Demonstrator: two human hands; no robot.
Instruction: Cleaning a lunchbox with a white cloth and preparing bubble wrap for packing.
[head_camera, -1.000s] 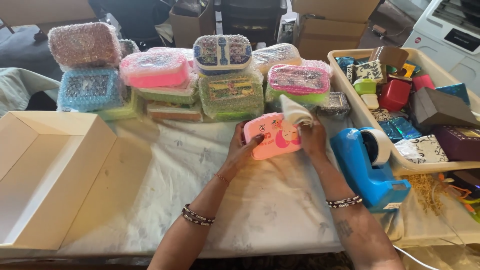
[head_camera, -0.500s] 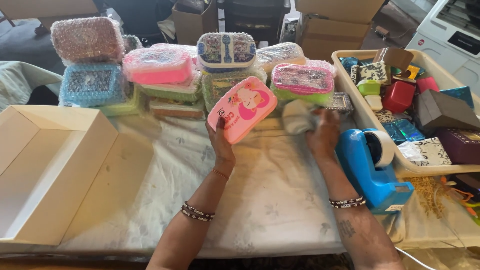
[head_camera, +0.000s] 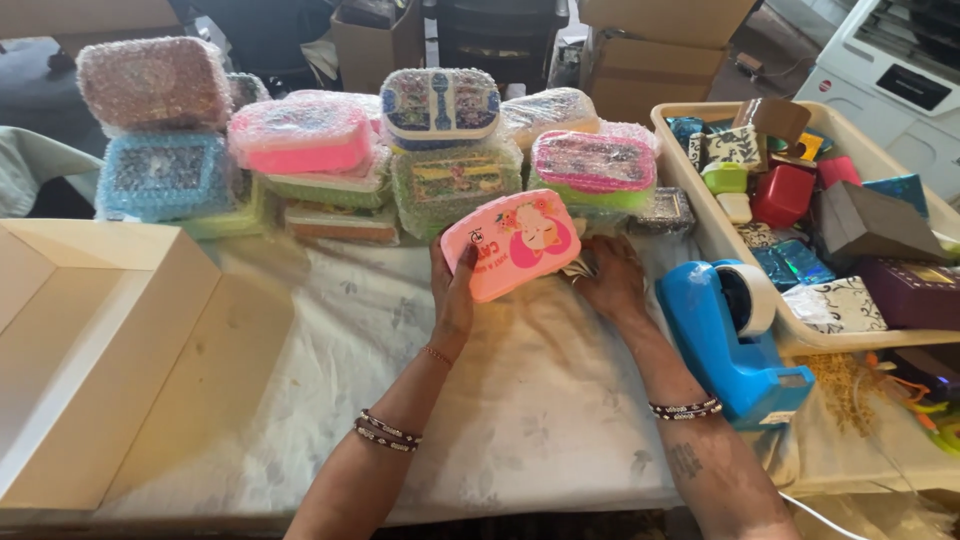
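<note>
The left hand (head_camera: 452, 290) holds a pink lunch box (head_camera: 510, 243) by its left end, thumb on the printed lid and fingers behind, so the box stands tilted up off the table (head_camera: 520, 420) with its lid facing the camera. Its long axis runs left to right, rising a little toward the right. The box hangs over the middle of the table, just in front of the row of bubble-wrapped boxes (head_camera: 455, 185) along the far edge. The right hand (head_camera: 610, 280) lies just beside the box's lower right corner, palm down on the cloth, fingers closed over a small crumpled rag (head_camera: 580, 266) that is mostly hidden. A blue tape dispenser (head_camera: 730, 335) stands near the right wrist, toward the right edge.
</note>
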